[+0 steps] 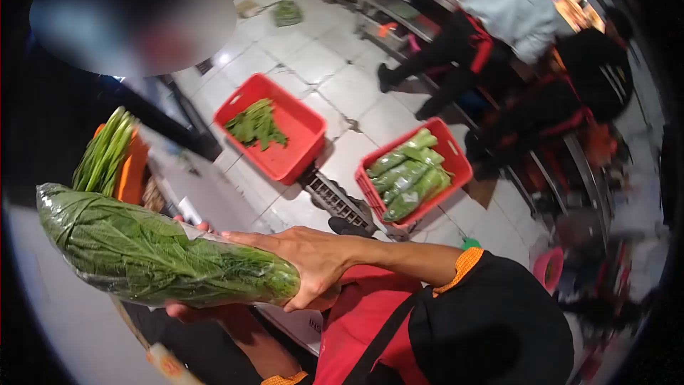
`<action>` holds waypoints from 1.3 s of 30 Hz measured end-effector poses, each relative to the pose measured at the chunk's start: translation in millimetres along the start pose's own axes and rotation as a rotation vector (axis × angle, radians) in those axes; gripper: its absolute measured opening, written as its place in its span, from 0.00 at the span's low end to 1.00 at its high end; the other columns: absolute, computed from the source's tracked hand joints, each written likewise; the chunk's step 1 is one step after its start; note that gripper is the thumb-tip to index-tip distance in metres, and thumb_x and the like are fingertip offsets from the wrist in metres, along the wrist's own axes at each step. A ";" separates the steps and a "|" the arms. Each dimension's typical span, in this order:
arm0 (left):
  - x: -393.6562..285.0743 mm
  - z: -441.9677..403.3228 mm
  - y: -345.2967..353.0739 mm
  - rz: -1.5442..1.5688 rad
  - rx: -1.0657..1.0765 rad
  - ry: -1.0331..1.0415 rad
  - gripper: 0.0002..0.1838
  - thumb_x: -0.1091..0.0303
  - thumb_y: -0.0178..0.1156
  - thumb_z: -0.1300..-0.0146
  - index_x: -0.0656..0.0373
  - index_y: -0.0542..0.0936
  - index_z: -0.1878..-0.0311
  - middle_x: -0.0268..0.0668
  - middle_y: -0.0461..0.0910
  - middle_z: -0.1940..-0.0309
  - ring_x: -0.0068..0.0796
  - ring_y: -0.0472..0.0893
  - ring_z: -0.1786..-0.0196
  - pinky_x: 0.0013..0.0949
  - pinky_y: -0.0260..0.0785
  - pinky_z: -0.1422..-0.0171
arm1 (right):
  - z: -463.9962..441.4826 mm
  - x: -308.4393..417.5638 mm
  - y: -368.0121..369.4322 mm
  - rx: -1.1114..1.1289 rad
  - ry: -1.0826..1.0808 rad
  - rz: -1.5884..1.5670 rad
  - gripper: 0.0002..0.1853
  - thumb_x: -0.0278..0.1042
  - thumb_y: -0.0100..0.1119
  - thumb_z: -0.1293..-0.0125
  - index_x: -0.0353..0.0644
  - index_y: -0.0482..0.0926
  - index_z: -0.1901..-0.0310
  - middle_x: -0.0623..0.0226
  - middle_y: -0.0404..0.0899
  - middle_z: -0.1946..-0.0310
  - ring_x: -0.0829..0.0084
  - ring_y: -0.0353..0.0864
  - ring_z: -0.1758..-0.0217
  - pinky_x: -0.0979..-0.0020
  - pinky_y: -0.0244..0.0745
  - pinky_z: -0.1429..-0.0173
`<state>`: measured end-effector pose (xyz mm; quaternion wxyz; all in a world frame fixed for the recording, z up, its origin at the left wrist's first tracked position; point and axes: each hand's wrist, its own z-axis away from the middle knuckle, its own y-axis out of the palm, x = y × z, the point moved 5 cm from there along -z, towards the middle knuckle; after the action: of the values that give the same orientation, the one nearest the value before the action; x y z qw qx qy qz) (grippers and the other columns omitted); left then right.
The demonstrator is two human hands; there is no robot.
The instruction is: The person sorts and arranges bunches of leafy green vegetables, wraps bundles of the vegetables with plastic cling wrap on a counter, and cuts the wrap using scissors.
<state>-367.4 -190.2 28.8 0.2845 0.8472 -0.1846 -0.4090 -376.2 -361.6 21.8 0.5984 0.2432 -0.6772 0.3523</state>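
A large bundle of leafy greens [164, 249] in clear plastic wrap lies sideways across both my hands, its leafy end to the left. My right hand [310, 260] wraps around the narrow end near the stems. From below, my left hand [191, 311] supports the middle, with most of its palm hidden behind the bundle. Just beyond the bundle, long green stalks [107, 150] stand beside an orange container [133, 171].
A red crate [306, 132] with loose leaves [258, 125] sits on the tiled floor. Another red crate [456, 153] holds several wrapped bundles [406, 178]. Between them runs a drain grate [335, 199]. Two people [509, 11] work at metal shelving; another person stands upper left.
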 end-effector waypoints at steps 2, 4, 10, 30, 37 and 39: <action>26.8 5.6 12.0 0.007 0.053 -0.276 0.50 0.36 0.55 0.42 0.58 0.47 0.27 0.52 0.55 0.31 0.59 0.68 0.38 0.54 0.68 0.39 | 38.3 -15.4 -11.5 -0.275 0.009 0.054 0.64 0.43 0.75 0.63 0.49 0.39 0.27 0.45 0.71 0.44 0.45 0.73 0.44 0.58 0.71 0.43; 65.9 6.7 18.5 0.090 -0.121 -0.474 0.50 0.35 0.57 0.44 0.59 0.52 0.29 0.51 0.61 0.35 0.55 0.72 0.42 0.54 0.70 0.41 | 83.3 -29.6 -22.5 -0.637 0.074 0.336 0.63 0.49 0.77 0.63 0.45 0.44 0.27 0.49 0.68 0.40 0.49 0.71 0.42 0.58 0.70 0.41; 173.1 58.7 58.8 0.087 -0.115 -0.822 0.40 0.34 0.55 0.43 0.55 0.64 0.37 0.40 0.74 0.48 0.40 0.76 0.50 0.44 0.71 0.45 | 151.5 -63.1 -23.6 -0.889 0.365 0.614 0.59 0.49 0.76 0.64 0.42 0.53 0.29 0.50 0.67 0.44 0.54 0.71 0.46 0.58 0.64 0.39; 516.5 364.7 -99.0 -0.387 0.058 -1.810 0.24 0.59 0.63 0.40 0.61 0.72 0.44 0.40 0.77 0.53 0.33 0.78 0.51 0.36 0.72 0.46 | 379.4 -501.4 -146.6 -0.183 0.723 1.045 0.42 0.40 0.65 0.53 0.55 0.63 0.32 0.58 0.71 0.55 0.60 0.68 0.51 0.61 0.58 0.45; 563.3 480.1 -185.3 -0.864 -0.073 -2.059 0.23 0.59 0.65 0.41 0.62 0.75 0.46 0.39 0.79 0.57 0.28 0.79 0.55 0.32 0.73 0.48 | 440.1 -727.4 -229.4 -0.654 0.766 0.867 0.20 0.51 0.65 0.47 0.42 0.83 0.62 0.48 0.67 0.41 0.53 0.65 0.38 0.46 0.58 0.38; 565.4 508.2 -201.1 -0.693 -0.200 -1.980 0.24 0.59 0.66 0.41 0.62 0.75 0.45 0.39 0.79 0.57 0.28 0.79 0.54 0.32 0.73 0.48 | 447.5 -757.3 -243.1 -0.468 1.059 0.917 0.20 0.48 0.60 0.44 0.39 0.81 0.59 0.48 0.67 0.41 0.53 0.64 0.36 0.44 0.57 0.37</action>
<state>-419.2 -512.1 -686.8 -0.0570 0.1142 -0.0479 -0.9907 -354.3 -929.3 -692.5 0.6740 -0.4010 -0.3887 0.4836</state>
